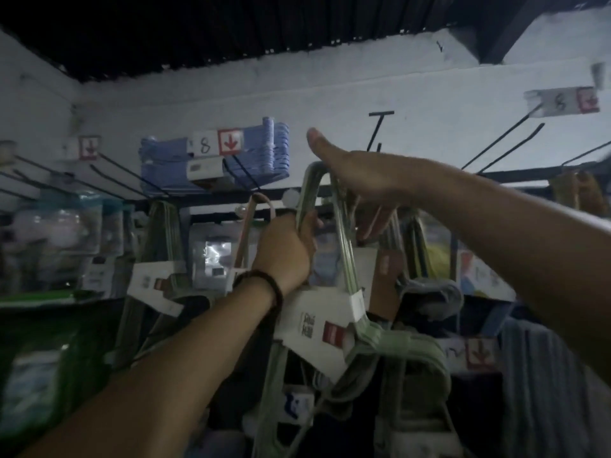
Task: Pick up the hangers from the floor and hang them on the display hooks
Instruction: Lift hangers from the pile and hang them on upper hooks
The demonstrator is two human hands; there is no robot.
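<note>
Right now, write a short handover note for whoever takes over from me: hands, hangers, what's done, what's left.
Left hand: grips the neck of the green hanger bundle, held up high.
Right hand: fingers curled over the bundle's hook tops, thumb out.
Done: blue hangers sit on an upper hook; more green hangers hang at left.
Left: the bundle is not plainly on a hook yet, so seat it. Bare hooks stand at upper right. The floor is out of view, so I cannot tell what remains there.
</note>
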